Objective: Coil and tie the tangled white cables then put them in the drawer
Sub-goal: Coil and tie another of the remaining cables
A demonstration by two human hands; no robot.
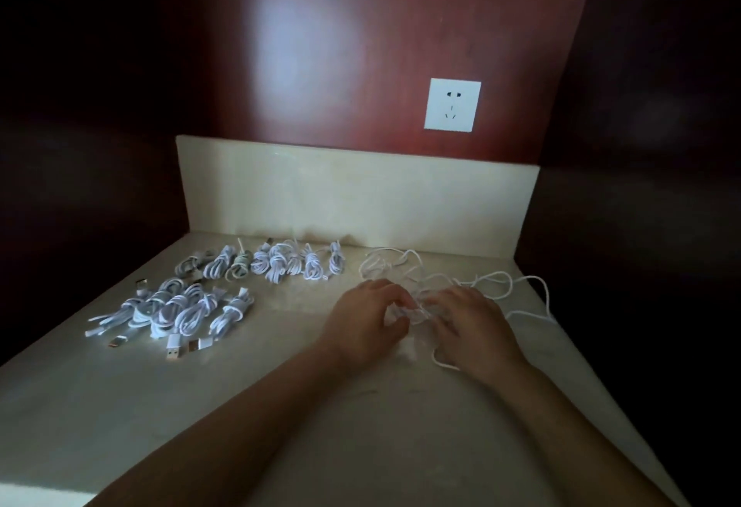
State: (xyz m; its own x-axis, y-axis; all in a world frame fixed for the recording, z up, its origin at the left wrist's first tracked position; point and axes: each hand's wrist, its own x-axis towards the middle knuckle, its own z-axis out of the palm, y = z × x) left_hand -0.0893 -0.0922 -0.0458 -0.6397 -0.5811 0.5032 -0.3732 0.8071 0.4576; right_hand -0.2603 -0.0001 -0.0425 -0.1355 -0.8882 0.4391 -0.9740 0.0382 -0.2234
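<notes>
Most coils [276,266] tied, one tangle [421,274] left.
They lie centre-left; left hand [369,318] and right hand [469,322] pinch the tangle; drawer unseen.

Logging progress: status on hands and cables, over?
Left hand and right hand both pinching the loose cable between them. Tied bundles in two rows on the counter, left side. No drawer in view, nothing blocking.
</notes>
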